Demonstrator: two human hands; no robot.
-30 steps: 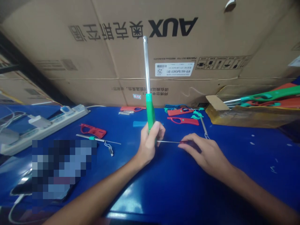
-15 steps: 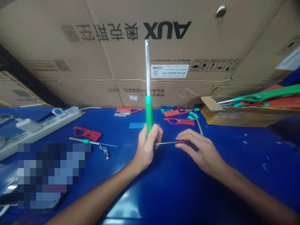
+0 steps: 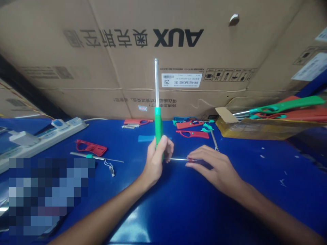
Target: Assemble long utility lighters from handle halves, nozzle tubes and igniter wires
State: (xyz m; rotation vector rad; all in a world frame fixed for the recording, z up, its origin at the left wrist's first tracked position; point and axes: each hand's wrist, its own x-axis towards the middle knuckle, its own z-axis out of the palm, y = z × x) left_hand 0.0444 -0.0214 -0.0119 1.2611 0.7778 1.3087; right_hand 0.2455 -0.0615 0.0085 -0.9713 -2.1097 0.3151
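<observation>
My left hand is closed round the lower end of a green gas lighter, held upright with its silver metal tube pointing up. In my right hand, fingers and thumb pinch the dark red handle of a screwdriver. Its thin shaft points left and reaches the lighter's handle beside my left fingers; the tip is hidden there. Behind my hands lies a blue handle piece. To the left rest a red lighter shell and a metal lighter tube with a wired part.
Red lighter handles and loose tube parts lie along the back of the blue table. An open carton of lighters stands at the right. A white power strip runs along the left. Behind rises a large cardboard box.
The view has shifted slightly, so most things sit a little further left and lower. Both hands keep their grips, with the screwdriver still against the lighter.
</observation>
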